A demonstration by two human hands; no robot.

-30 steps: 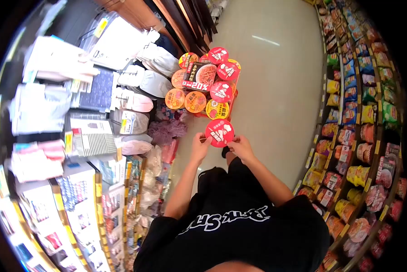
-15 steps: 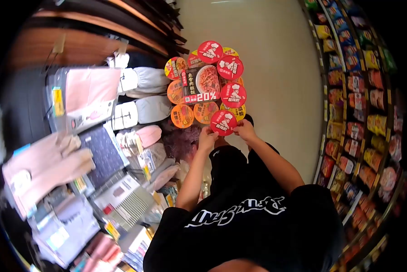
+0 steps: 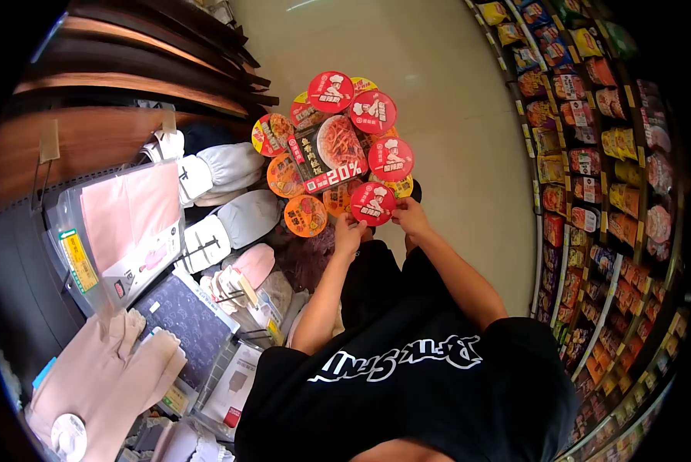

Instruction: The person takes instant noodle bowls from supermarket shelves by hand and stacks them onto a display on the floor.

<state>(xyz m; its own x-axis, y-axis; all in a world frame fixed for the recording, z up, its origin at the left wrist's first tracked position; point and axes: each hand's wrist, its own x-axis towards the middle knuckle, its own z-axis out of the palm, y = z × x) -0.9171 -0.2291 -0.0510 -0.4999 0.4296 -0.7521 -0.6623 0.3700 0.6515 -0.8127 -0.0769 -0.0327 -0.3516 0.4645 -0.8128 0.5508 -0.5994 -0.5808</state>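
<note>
Both hands are at the near edge of a cluster of round instant food tubs. My left hand [image 3: 348, 234] grips the lower left rim of a red-lidded noodle tub [image 3: 373, 204] printed with a white chef figure. On the lid's right side, my right hand [image 3: 411, 219] has its fingers closed at the rim. More red-lidded tubs [image 3: 391, 159] line the cluster's right side, and orange-lidded tubs [image 3: 305, 216] its left. A dark rice-meal box [image 3: 326, 154] with a food picture and "20%" lies amid them. What supports the cluster is hidden.
To the left, a rack carries hanging packets, a pink packaged garment [image 3: 133, 196], grey and white slippers [image 3: 249, 215] and beige gloves [image 3: 103, 377]. Shelves of snack packets [image 3: 584, 162] run along the right. Pale tiled floor [image 3: 438, 115] lies between them.
The view has turned and shifted, so the cluster appears tilted and farther left, and the right shelves show more. Both hands stay at the same red-lidded tub.
</note>
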